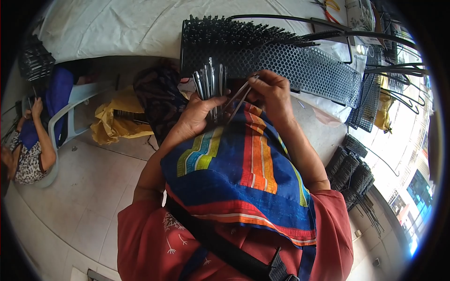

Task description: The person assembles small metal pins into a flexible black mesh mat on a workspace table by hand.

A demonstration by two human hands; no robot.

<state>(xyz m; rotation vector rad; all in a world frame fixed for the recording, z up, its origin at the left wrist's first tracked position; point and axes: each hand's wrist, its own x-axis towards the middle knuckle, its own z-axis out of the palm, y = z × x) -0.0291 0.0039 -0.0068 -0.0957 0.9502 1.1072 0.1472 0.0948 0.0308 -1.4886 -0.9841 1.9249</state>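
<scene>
A left hand (197, 117) grips a bundle of thin metal pins (211, 82) upright; the right hand (272, 91) pinches one pin (239, 96) beside it, below a black perforated metal tray (300, 65).

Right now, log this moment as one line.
left hand: holds bundle of metal pins | right hand: pinches one pin | ahead: perforated black rack
</scene>
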